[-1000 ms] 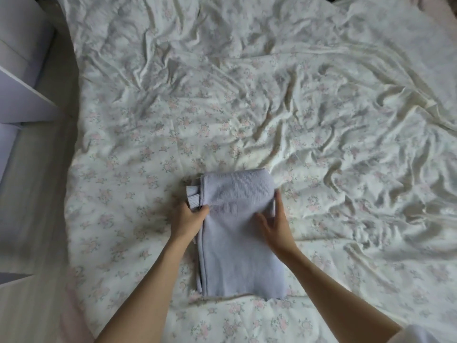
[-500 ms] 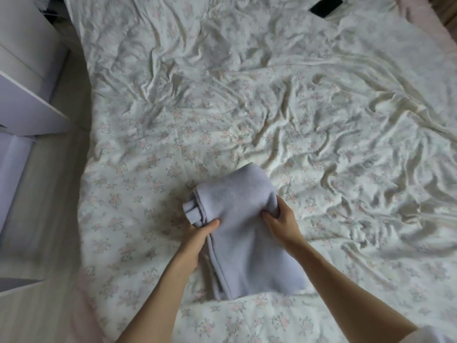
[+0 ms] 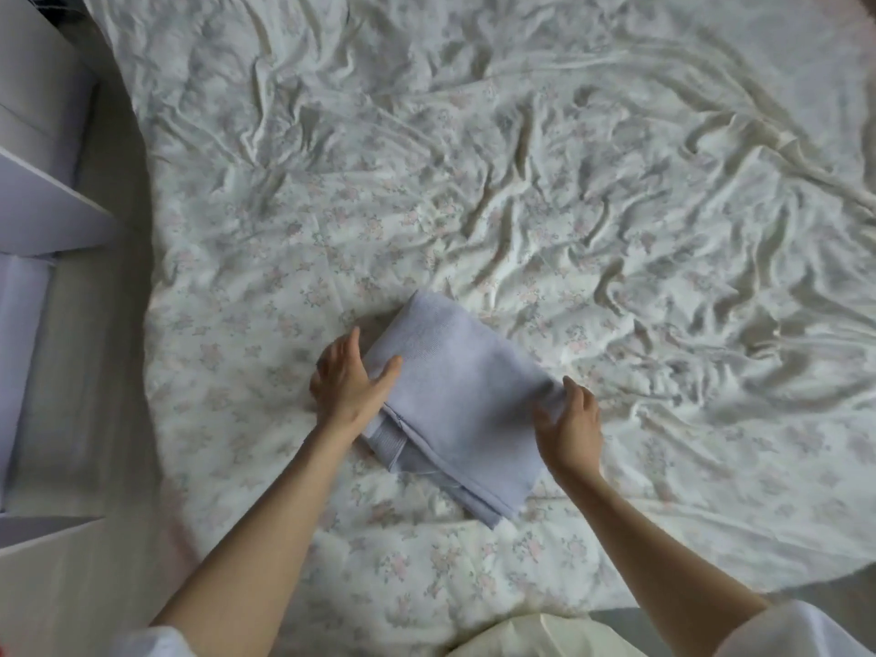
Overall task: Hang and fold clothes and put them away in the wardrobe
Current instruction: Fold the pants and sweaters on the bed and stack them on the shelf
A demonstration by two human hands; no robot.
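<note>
Spreading across almost the whole view is a big wrinkled bed sheet with tiny pink flowers (image 3: 521, 192), and it is giving the person a soft, wide place to fold on. Off to the side, white wardrobe shelves (image 3: 42, 201) are standing just beside the bed, so the clothes do not have far to go.

Near the front edge of the bed, a soft pale purple knitted top folded into a thick rectangle (image 3: 455, 395) is lying at a slant on the sheet. Its ribbed edge is peeking out at the near left corner.

The left hand (image 3: 348, 379) is resting on the left side of the folded top. Its fingers are nearly straight and spread, with the thumb lying on the cloth, so it is touching and steadying, not squeezing. I think it is keeping the layers from sliding apart.

The right hand (image 3: 569, 424) is sitting at the right edge of the top. Its fingers are bending a little around that edge, but the cloth is hiding the tips, so I cannot tell if it is really gripping.

With one hand on each side, the person is probably getting ready to scoop the bundle up so it keeps its shape on the way to the shelves.
</note>
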